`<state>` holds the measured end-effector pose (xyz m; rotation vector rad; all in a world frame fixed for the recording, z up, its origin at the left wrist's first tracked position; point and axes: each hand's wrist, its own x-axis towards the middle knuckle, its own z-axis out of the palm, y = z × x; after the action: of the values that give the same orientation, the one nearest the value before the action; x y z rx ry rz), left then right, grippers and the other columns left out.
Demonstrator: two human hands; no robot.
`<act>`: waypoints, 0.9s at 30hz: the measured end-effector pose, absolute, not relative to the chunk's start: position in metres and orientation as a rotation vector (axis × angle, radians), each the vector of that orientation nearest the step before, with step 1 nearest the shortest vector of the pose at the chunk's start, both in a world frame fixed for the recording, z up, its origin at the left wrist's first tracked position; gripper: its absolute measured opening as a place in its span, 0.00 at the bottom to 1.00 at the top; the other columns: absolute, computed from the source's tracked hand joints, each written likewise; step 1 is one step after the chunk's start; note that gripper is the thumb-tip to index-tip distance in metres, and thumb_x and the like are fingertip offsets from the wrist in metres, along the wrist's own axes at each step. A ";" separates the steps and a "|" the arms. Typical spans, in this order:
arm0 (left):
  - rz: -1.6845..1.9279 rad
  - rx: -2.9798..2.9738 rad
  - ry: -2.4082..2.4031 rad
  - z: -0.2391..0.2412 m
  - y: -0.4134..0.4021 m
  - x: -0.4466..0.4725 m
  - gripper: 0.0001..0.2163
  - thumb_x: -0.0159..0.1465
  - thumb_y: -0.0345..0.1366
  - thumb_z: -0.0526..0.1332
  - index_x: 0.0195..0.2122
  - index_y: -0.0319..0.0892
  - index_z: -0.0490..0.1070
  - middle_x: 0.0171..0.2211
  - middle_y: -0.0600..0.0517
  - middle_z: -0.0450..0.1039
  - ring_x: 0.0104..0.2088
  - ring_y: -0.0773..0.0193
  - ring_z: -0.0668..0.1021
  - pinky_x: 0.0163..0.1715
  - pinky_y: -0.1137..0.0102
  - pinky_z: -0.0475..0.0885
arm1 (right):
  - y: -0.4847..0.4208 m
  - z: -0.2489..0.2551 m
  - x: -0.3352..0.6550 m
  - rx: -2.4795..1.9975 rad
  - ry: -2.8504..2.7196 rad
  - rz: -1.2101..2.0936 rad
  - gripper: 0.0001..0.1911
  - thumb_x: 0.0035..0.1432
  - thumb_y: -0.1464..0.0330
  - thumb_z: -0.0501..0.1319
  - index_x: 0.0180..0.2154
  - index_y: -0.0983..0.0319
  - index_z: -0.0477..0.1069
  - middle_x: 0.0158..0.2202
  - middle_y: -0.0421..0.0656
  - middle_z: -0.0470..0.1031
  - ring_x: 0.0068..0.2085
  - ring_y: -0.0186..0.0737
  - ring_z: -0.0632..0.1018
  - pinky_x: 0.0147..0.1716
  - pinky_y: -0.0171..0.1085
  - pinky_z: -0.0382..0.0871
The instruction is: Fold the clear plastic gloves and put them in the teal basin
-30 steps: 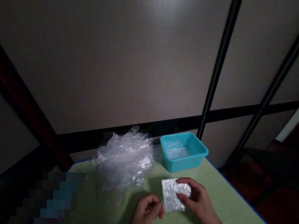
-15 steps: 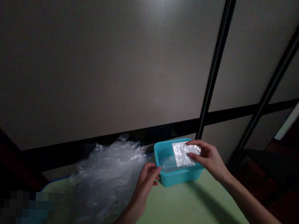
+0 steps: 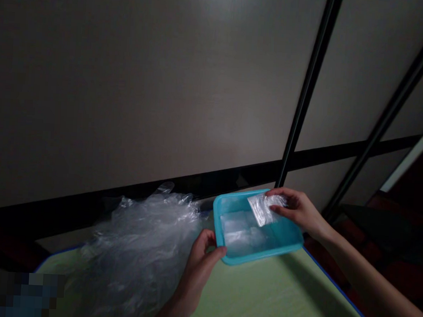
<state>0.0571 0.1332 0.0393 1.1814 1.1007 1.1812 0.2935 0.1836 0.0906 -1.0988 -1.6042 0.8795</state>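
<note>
A turquoise plastic basket stands tilted toward me on the table, with folded clear plastic lying on its floor. My left hand grips the basket's near left corner, thumb over the rim and fingers behind the wall. Between the thumb and fingers of my right hand is a flat, folded piece of clear plastic, held over the right part of the basket. What the folded plastic is, a bag or a glove, I cannot make out.
A large loose heap of thin clear plastic covers the left of the green table. Behind the table rises a sliding-door wardrobe with dark strips. Dark furniture stands at the right.
The basket has tipped toward me, so more of its inside shows. My right hand has turned the folded plastic a little, still above the basket. My left hand keeps its corner.
</note>
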 end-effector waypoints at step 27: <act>1.162 1.142 1.079 0.037 0.112 0.057 0.07 0.48 0.35 0.61 0.26 0.41 0.65 0.26 0.54 0.68 0.31 0.62 0.70 0.33 0.72 0.64 | 0.176 0.084 0.243 -1.706 -2.440 -0.204 0.15 0.50 0.83 0.50 0.39 0.66 0.65 0.35 0.51 0.73 0.35 0.45 0.75 0.28 0.35 0.63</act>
<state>0.0572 0.1125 0.0372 1.1417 1.0788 1.1618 0.2429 0.1756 0.0840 -1.7057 -2.4400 -0.2036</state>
